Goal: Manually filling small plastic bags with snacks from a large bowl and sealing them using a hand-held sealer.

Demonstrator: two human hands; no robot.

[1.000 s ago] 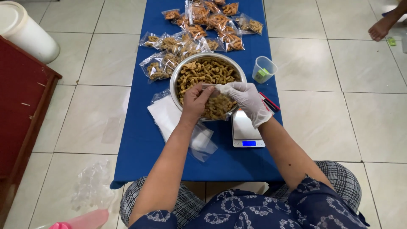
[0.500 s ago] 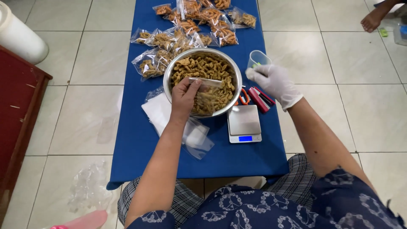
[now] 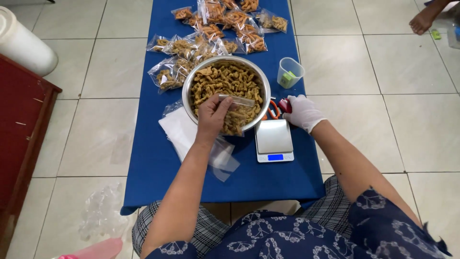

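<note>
1. The clear plastic bag (image 3: 235,114), part-filled with brown fried snacks, sat over the steel bowl (image 3: 191,86), pinched at its mouth by the bare left hand (image 3: 211,113).
2. The white-gloved right hand (image 3: 301,111), fingers curled, had dropped from the plastic cup (image 3: 289,73) to beside the digital scale (image 3: 273,140); what it gripped was unclear.

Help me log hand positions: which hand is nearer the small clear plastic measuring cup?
Right. The white-gloved right hand lies just below the small clear plastic measuring cup, by the red tool. The bare left hand holds a clear bag over the steel bowl, farther off.
</note>
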